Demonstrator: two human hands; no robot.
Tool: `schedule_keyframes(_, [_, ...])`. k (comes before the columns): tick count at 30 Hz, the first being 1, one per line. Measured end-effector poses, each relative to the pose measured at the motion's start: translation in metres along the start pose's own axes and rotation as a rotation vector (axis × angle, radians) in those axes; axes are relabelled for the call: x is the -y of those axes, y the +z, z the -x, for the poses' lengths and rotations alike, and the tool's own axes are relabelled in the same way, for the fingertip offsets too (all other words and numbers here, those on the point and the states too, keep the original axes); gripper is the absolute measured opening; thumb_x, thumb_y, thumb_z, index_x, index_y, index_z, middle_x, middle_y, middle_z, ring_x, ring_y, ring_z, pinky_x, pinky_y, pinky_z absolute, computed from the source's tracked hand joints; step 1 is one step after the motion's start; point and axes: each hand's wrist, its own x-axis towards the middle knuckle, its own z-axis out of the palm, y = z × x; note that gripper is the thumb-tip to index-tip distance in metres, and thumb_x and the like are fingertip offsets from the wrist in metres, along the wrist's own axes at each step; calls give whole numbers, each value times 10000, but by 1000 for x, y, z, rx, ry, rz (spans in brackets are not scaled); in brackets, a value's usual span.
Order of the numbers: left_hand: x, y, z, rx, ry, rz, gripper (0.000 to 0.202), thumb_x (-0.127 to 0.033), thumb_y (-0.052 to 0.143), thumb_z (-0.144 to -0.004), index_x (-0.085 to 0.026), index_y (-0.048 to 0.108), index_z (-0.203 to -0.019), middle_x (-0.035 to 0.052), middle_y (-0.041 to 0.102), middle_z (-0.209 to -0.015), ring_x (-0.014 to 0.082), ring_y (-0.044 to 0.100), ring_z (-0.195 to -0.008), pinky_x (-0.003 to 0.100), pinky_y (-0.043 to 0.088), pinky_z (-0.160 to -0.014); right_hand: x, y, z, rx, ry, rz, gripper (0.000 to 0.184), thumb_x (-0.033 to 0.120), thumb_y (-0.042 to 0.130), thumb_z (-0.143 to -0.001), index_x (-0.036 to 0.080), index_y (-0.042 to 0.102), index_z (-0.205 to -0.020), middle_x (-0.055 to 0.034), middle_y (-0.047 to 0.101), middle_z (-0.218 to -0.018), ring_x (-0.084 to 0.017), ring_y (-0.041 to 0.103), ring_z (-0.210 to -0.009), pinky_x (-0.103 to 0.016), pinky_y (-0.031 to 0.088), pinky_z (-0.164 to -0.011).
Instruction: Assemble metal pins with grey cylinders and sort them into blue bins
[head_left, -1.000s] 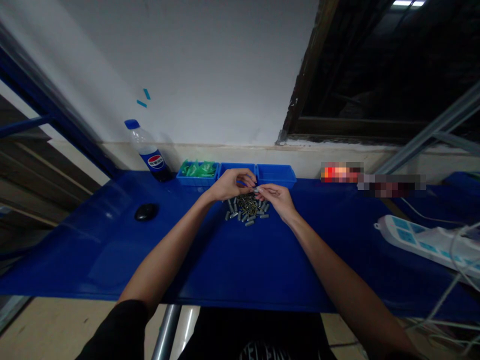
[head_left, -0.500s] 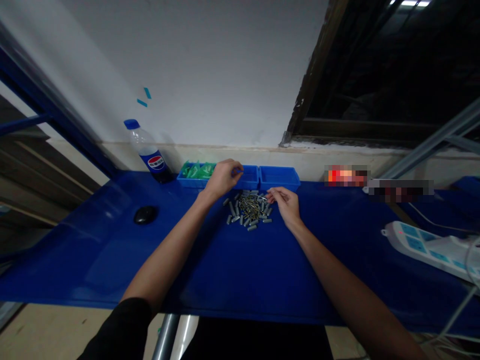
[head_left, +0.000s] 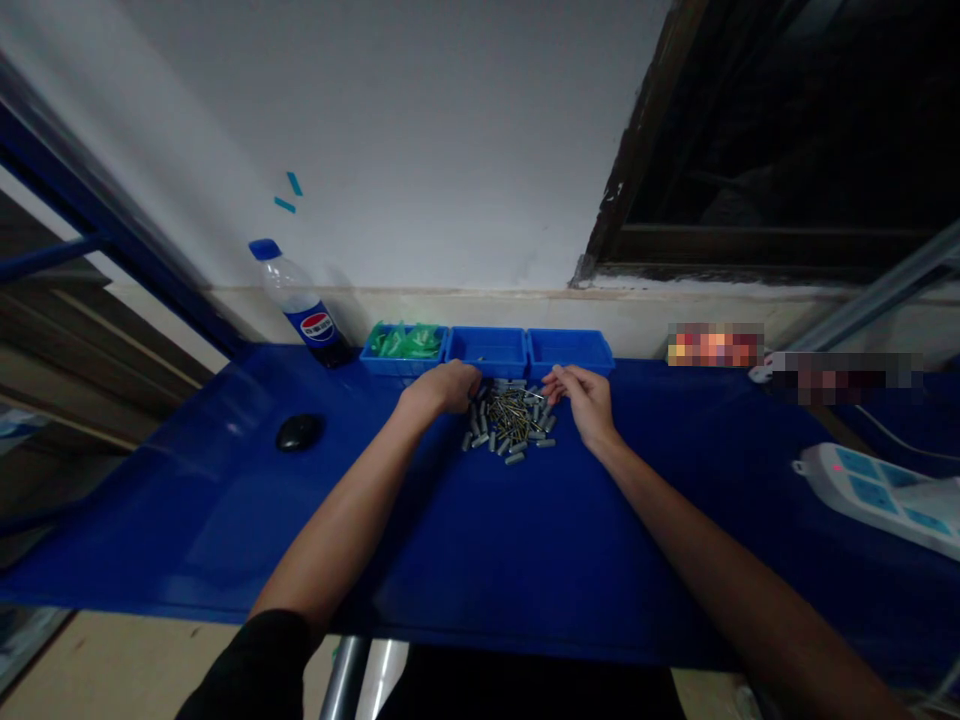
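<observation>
Left hand (head_left: 442, 388) curled at the heap of metal parts (head_left: 510, 425), right hand (head_left: 586, 396) loose opposite; pinches unclear. It lay on the table (head_left: 480, 540) before the bins (head_left: 486, 352). One clumsy nudge could've rolled pieces away.

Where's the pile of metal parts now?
In the head view, the pile of metal parts lies between the left hand and right hand, near the blue bins.

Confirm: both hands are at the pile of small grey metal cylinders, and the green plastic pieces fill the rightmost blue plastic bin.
Wrong bin. The head view shows the green plastic pieces in the leftmost blue plastic bin; left hand and right hand are at the grey cylinder pile.
</observation>
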Motion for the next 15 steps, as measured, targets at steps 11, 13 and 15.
schedule_keyframes(11, [0,-30,11,-81,175,174,269,-137,680,-753,-165,789,-998,80,788,-901,184,717,-766,245,505,-681,-4,6,12,19,-12,24,385,565,688,-900,203,740,-778,-34,703,-660,-158,611,-538,-299,489,-553])
schedule_keyframes(13, [-3,-29,8,-112,259,312,252,-189,686,-770,-170,793,-998,68,794,-927,170,724,-781,236,524,-707,-7,6,15,27,-25,39,358,545,692,-904,205,751,-805,-32,710,-676,-156,610,-547,-297,489,-561])
schedule_keyframes(15, [-9,-27,5,-139,330,469,236,-217,689,-779,-169,800,-982,68,802,-960,169,732,-814,249,552,-753,-9,6,17,36,-29,51,332,531,708,-895,209,762,-839,-34,726,-700,-158,616,-561,-300,496,-573])
